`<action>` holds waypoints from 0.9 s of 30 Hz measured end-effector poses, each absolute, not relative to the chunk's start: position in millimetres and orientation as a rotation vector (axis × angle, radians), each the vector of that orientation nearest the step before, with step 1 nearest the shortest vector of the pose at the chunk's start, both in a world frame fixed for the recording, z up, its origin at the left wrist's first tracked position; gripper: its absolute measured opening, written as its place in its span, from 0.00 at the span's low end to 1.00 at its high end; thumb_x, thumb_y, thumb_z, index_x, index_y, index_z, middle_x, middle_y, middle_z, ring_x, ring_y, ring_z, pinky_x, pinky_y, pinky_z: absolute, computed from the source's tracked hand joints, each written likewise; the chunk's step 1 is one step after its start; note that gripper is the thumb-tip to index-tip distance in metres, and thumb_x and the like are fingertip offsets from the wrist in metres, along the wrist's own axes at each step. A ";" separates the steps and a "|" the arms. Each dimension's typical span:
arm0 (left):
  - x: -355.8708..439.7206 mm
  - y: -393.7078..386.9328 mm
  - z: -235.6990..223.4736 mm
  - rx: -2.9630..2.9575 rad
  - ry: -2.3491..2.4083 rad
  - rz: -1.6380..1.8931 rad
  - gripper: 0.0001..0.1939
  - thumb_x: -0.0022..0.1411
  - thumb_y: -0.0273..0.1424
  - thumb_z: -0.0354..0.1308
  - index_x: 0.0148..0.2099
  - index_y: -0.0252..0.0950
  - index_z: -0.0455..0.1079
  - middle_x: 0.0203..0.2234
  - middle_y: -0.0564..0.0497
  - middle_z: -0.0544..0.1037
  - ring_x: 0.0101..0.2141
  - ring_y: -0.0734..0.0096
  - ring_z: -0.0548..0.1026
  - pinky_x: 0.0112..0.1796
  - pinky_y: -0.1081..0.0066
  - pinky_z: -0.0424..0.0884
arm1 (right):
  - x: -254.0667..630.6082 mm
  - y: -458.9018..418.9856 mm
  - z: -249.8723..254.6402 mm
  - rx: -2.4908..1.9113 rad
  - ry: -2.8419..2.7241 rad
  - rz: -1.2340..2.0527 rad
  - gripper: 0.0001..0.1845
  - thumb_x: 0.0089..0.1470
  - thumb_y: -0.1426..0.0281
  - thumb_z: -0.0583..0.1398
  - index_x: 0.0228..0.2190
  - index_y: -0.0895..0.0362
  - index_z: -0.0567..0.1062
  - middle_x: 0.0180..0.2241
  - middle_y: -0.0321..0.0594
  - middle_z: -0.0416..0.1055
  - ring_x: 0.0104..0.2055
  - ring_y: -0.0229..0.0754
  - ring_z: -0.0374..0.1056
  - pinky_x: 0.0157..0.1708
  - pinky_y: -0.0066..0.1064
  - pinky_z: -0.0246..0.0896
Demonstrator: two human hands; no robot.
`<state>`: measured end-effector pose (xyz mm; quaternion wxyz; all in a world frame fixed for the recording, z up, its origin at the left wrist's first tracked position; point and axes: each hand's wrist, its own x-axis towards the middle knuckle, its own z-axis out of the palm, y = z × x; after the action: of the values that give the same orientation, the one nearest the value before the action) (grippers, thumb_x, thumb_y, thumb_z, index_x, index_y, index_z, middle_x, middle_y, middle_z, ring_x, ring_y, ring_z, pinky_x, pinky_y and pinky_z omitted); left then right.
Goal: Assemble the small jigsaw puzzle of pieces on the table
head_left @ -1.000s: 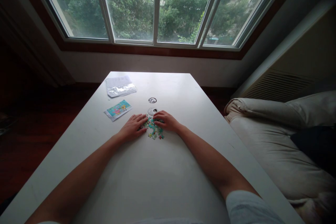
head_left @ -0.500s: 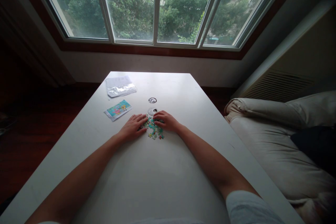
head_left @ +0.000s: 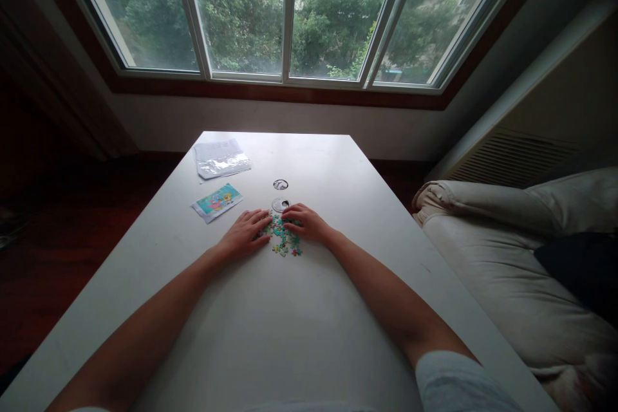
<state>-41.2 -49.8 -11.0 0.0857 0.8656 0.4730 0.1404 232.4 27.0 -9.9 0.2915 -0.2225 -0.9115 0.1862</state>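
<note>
A small heap of colourful jigsaw puzzle pieces (head_left: 284,246), mostly green, teal and yellow, lies on the white table (head_left: 290,322). My left hand (head_left: 244,234) rests flat at the heap's left side, fingers spread and tips touching the pieces. From the right, my right hand (head_left: 306,221) reaches over the heap with its fingers apart and slightly bent. Some pieces are hidden under the fingers of both hands. Just beyond the fingertips lies a round silvery disc (head_left: 280,205) with a dark spot.
A picture card (head_left: 218,202) with a colourful cartoon print lies left of the hands. Behind it is a clear plastic bag (head_left: 222,159). A second round disc (head_left: 280,185) lies farther back. A pale sofa (head_left: 483,257) stands to the right, below a window (head_left: 284,13) at the far side.
</note>
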 end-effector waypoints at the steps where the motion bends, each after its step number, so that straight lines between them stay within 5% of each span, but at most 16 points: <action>1: -41.0 -49.9 -10.7 2.580 1.409 0.417 0.30 0.71 0.49 0.50 0.71 0.47 0.57 0.69 0.47 0.59 0.69 0.53 0.55 0.68 0.46 0.48 | 232.4 27.0 -9.9 -0.595 -2.430 0.495 0.14 0.62 0.61 0.62 0.47 0.50 0.80 0.49 0.45 0.76 0.52 0.48 0.69 0.55 0.44 0.65; 27: -41.6 -49.3 -11.7 2.574 1.404 0.438 0.30 0.71 0.49 0.50 0.71 0.48 0.57 0.69 0.48 0.59 0.69 0.52 0.55 0.67 0.46 0.48 | 231.9 27.6 -10.6 -0.593 -2.431 0.495 0.14 0.62 0.62 0.63 0.47 0.50 0.79 0.49 0.45 0.77 0.53 0.48 0.69 0.55 0.45 0.65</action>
<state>-41.6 -49.3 -11.7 0.0885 0.8650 0.4716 0.1470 231.9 27.6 -10.6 0.2911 -0.2225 -0.9117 0.1858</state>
